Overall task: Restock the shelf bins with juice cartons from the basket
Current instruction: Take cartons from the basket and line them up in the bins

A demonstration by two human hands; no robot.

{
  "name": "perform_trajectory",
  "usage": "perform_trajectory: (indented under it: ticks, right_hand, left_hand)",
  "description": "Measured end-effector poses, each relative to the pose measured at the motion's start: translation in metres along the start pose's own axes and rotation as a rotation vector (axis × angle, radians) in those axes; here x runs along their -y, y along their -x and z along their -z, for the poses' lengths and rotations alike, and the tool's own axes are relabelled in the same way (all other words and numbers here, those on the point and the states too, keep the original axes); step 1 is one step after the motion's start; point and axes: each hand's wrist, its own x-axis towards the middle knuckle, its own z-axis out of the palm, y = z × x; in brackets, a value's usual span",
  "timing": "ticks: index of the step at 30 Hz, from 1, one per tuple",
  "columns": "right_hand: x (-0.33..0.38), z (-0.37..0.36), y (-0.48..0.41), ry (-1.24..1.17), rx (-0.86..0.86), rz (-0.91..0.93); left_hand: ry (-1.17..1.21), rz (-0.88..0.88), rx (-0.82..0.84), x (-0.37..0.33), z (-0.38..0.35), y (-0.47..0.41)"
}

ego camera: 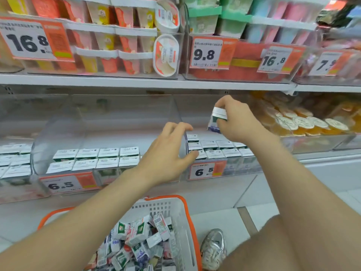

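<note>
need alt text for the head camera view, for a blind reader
A person's right hand holds a small juice carton above a shelf bin of stocked cartons, while the left hand rests on the clear divider beside it. Below, an orange-rimmed basket holds a jumble of loose cartons.

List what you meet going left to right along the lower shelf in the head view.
shelved cartons in the left bin → left hand → held carton, pinched by the right hand → orange cups in the far right bin
</note>
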Motion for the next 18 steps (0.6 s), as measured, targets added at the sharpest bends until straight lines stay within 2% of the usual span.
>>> perform_trajectory:
  ticks: [6, 11, 14, 18]
  right_hand:
    - [-0.028, -0.048, -0.018, 0.085, 0.192, 0.057]
    - [-0.027, -0.054, -0.03, 0.075, 0.45, 0.015]
    - [-0.022, -0.049, -0.03, 0.03, 0.493, -0.037]
    - [-0.016, -0.046, -0.014, 0.056, 0.457, -0.08]
  left_hand:
    - [-0.053, 0.011, -0.043, 0.006, -0.015, -0.005]
    - [-0.038, 0.014, -0.03, 0.01, -0.012, -0.005]
    - [-0.03, -0.003, -0.022, 0.013, -0.011, -0.004]
    - [-0.032, -0.024, 0.019, 0.017, -0.005, 0.002]
